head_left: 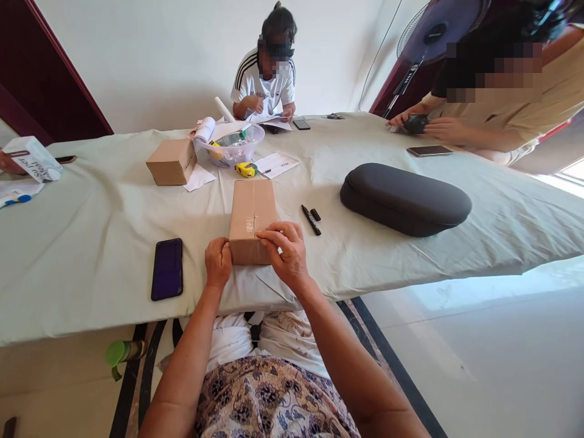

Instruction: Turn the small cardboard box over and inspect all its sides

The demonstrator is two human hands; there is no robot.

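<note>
A long brown cardboard box point(252, 210) lies on the pale green tablecloth point(91, 243) right in front of me. My left hand point(218, 261) is curled against the box's near left corner. Over the near end, my right hand point(285, 250) rests with fingers bent, its fingertips pressing the top edge by the tape seam. Both hands grip the box's near end.
A dark phone point(167, 268) lies left of the box; a black marker point(311, 219) and its cap lie to the right. Farther off are a dark oval case point(405, 198), a second cardboard box point(172, 161), a yellow tape measure point(245, 169) and a clear bowl point(235, 146). Two other people sit at the far and right sides.
</note>
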